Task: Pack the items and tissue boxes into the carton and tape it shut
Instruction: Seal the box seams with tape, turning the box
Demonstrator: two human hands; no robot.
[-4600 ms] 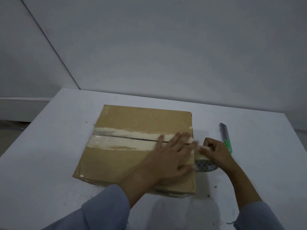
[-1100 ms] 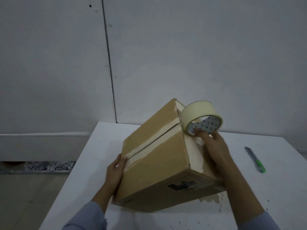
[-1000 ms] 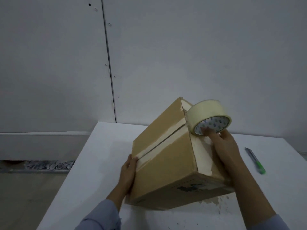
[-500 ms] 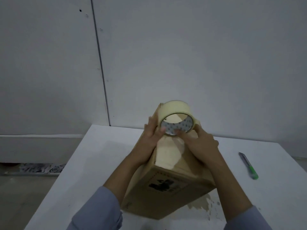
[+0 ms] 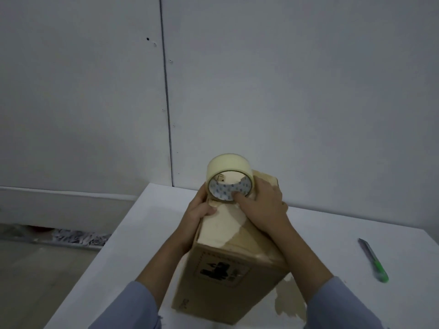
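Note:
The brown carton (image 5: 223,276) stands tipped up on one edge on the white table (image 5: 147,233), its printed side facing me. A pale strip of tape runs down its upper face. The tape roll (image 5: 229,176) sits at the carton's top edge. My right hand (image 5: 263,205) holds the roll, with fingers inside its core. My left hand (image 5: 200,210) grips the carton's upper left edge just below the roll, thumb on the taped face. The packed contents are hidden inside.
A utility knife (image 5: 374,260) with a green end lies on the table to the right. A worn patch (image 5: 289,302) marks the tabletop beside the carton. A grey wall stands close behind, and floor with debris (image 5: 78,237) lies to the left.
The carton has been tipped from lying flat up onto its edge and turned to face me. My left hand has moved from its lower side to the top edge beside the roll.

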